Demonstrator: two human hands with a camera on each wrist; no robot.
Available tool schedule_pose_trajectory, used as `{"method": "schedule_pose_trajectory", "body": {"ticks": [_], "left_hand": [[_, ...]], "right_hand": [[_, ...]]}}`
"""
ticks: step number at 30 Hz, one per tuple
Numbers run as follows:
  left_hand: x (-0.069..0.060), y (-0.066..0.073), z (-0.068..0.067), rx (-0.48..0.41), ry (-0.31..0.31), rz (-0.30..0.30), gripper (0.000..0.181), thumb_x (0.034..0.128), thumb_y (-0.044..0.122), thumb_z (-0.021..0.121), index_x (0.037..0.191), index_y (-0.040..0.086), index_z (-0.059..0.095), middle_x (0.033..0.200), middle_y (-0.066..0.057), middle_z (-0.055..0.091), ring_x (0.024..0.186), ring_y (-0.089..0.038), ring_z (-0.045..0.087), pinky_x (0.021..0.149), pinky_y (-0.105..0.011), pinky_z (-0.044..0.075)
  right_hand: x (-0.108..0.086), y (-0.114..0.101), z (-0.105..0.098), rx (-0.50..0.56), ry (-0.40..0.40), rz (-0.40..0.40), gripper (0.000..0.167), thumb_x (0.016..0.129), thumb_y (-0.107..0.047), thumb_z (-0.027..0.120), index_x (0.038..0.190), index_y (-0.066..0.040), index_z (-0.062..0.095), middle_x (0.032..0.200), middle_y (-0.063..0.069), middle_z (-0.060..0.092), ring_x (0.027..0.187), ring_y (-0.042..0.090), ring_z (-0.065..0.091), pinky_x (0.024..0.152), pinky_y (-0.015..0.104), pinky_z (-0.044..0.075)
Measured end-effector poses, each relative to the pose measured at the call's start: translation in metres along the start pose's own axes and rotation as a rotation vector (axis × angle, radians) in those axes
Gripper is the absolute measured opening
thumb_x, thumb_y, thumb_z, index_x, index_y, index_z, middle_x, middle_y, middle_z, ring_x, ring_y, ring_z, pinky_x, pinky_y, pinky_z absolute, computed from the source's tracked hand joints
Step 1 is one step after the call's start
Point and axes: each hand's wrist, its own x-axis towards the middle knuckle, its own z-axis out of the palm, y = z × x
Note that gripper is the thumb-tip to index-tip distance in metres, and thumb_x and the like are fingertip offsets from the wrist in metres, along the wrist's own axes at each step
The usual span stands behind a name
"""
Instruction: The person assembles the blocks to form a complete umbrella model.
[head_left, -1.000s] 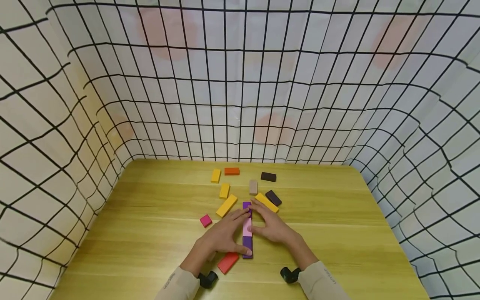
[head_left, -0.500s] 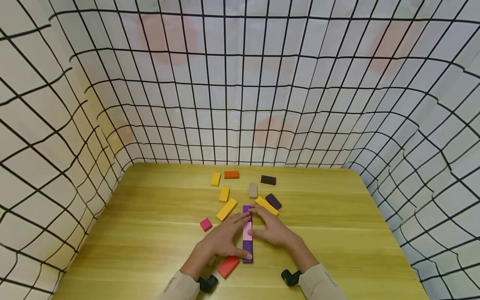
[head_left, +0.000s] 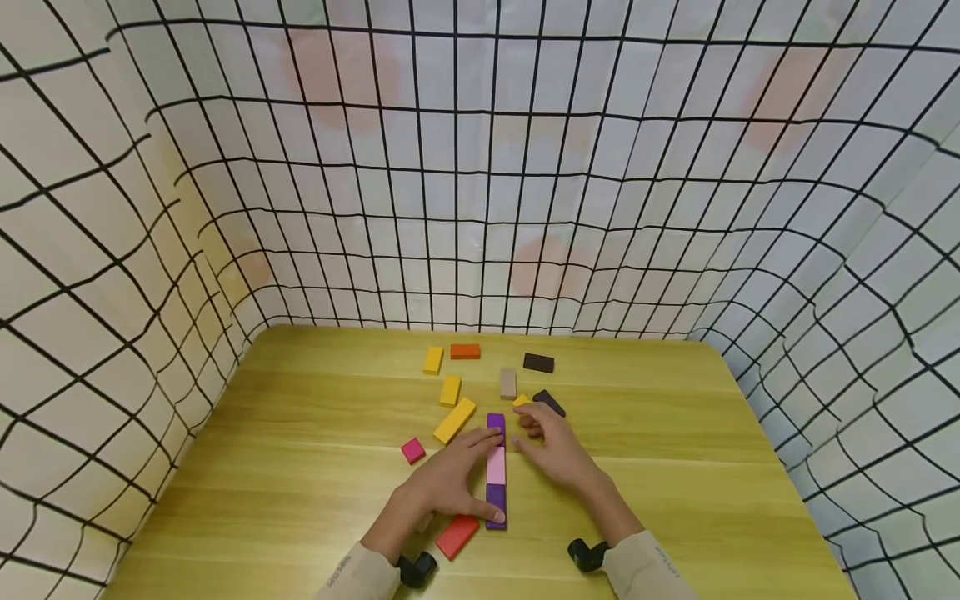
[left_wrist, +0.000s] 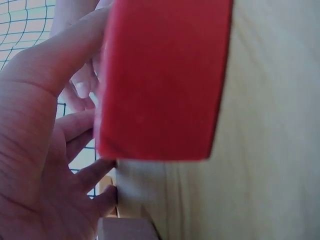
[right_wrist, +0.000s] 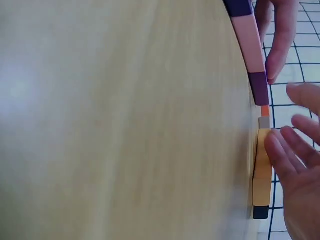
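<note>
Down the middle of the table runs a straight row of a far purple block (head_left: 496,422), a pink block (head_left: 496,467) and a near purple block (head_left: 496,497). My left hand (head_left: 448,479) lies along its left side, fingertips touching the far purple block and thumb on the near one, fingers fairly straight. Right of the row, apart from it, my right hand (head_left: 558,454) is by a long yellow block (head_left: 522,401) and hides most of it. Its fingers are loosely bent; whether they touch that block is unclear. A red block (left_wrist: 165,85) lies beside my left wrist.
Beyond the hands lie a beige block (head_left: 507,383), a black block (head_left: 538,363), a dark block (head_left: 550,402), an orange block (head_left: 465,352) and several yellow blocks (head_left: 454,420). A magenta cube (head_left: 412,451) sits at left. Black-lined white sheeting (head_left: 480,192) encloses the table (head_left: 675,500).
My right hand has left the row and shifted right, over the long yellow block, its fingers bending more. My left hand stays at the row. The view has tilted slightly.
</note>
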Motion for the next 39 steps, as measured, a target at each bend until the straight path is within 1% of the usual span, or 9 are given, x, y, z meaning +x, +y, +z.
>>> {"method": "schedule_pose_trajectory", "body": {"ticks": [2, 4, 6, 10, 16, 22, 29, 33, 39], "left_hand": [[-0.001, 0.000, 0.001, 0.001, -0.002, -0.004, 0.117, 0.0695, 0.073, 0.082, 0.162, 0.020, 0.035, 0.170, 0.005, 0.028, 0.157, -0.023, 0.027, 0.125, -0.046, 0.032], [-0.002, 0.000, 0.001, 0.007, -0.001, -0.007, 0.117, 0.0688, 0.074, 0.082, 0.162, 0.020, 0.035, 0.170, 0.005, 0.029, 0.157, -0.023, 0.027, 0.125, -0.046, 0.032], [-0.002, 0.000, 0.002, 0.009, 0.001, -0.009, 0.117, 0.0682, 0.074, 0.082, 0.162, 0.021, 0.036, 0.170, 0.006, 0.029, 0.157, -0.022, 0.028, 0.125, -0.046, 0.032], [-0.002, -0.001, 0.002, 0.012, 0.005, -0.002, 0.117, 0.0677, 0.074, 0.083, 0.161, 0.021, 0.036, 0.169, 0.005, 0.030, 0.157, -0.023, 0.029, 0.125, -0.047, 0.032], [-0.001, -0.002, 0.001, 0.019, 0.000, 0.008, 0.117, 0.0672, 0.075, 0.083, 0.162, 0.023, 0.036, 0.169, 0.006, 0.029, 0.157, -0.023, 0.028, 0.125, -0.046, 0.032], [0.000, -0.001, -0.001, 0.015, 0.001, 0.018, 0.118, 0.0702, 0.075, 0.080, 0.163, 0.021, 0.032, 0.172, 0.005, 0.024, 0.158, -0.024, 0.026, 0.124, -0.048, 0.035], [0.000, -0.001, -0.004, 0.039, -0.017, -0.026, 0.118, 0.0712, 0.076, 0.078, 0.164, 0.022, 0.030, 0.172, 0.007, 0.021, 0.158, -0.023, 0.026, 0.124, -0.047, 0.035], [0.000, 0.000, -0.003, 0.031, -0.018, -0.036, 0.117, 0.0708, 0.075, 0.079, 0.163, 0.022, 0.032, 0.172, 0.008, 0.023, 0.158, -0.022, 0.027, 0.124, -0.046, 0.034], [0.000, 0.000, -0.001, 0.032, -0.008, -0.032, 0.115, 0.0707, 0.074, 0.080, 0.163, 0.022, 0.034, 0.171, 0.007, 0.025, 0.157, -0.023, 0.028, 0.124, -0.046, 0.034]], "right_hand": [[0.002, 0.002, -0.001, -0.042, 0.057, 0.005, 0.043, 0.096, -0.020, 0.074, 0.137, -0.011, 0.063, 0.117, 0.002, 0.064, 0.099, 0.014, 0.061, 0.085, 0.030, 0.057], [0.004, 0.003, -0.002, -0.089, 0.096, 0.020, 0.042, 0.095, -0.021, 0.075, 0.134, -0.010, 0.065, 0.113, 0.002, 0.063, 0.094, 0.015, 0.058, 0.081, 0.030, 0.054], [0.006, 0.005, -0.002, -0.150, 0.114, 0.044, 0.043, 0.095, -0.023, 0.076, 0.135, -0.011, 0.065, 0.116, 0.002, 0.063, 0.097, 0.016, 0.058, 0.084, 0.032, 0.054], [0.009, 0.006, -0.005, -0.247, 0.116, 0.084, 0.048, 0.095, -0.025, 0.075, 0.138, -0.010, 0.062, 0.130, 0.006, 0.061, 0.111, 0.023, 0.062, 0.098, 0.043, 0.055], [0.012, 0.006, -0.011, -0.352, 0.102, 0.083, 0.049, 0.096, -0.024, 0.073, 0.141, -0.007, 0.060, 0.138, 0.014, 0.059, 0.123, 0.033, 0.060, 0.106, 0.052, 0.052], [0.015, 0.006, -0.015, -0.420, 0.096, 0.060, 0.044, 0.096, -0.022, 0.073, 0.136, -0.007, 0.064, 0.136, 0.015, 0.061, 0.125, 0.035, 0.058, 0.106, 0.053, 0.051], [0.016, 0.005, -0.018, -0.526, 0.114, 0.023, 0.039, 0.094, -0.021, 0.075, 0.131, -0.011, 0.068, 0.132, 0.012, 0.067, 0.118, 0.033, 0.060, 0.101, 0.052, 0.052], [0.016, 0.005, -0.018, -0.541, 0.101, 0.013, 0.037, 0.094, -0.020, 0.075, 0.130, -0.012, 0.069, 0.132, 0.013, 0.068, 0.123, 0.037, 0.061, 0.106, 0.055, 0.049], [0.016, 0.003, -0.017, -0.486, 0.067, -0.006, 0.036, 0.097, -0.017, 0.072, 0.133, -0.012, 0.068, 0.135, 0.012, 0.067, 0.129, 0.036, 0.059, 0.111, 0.056, 0.046]]}}
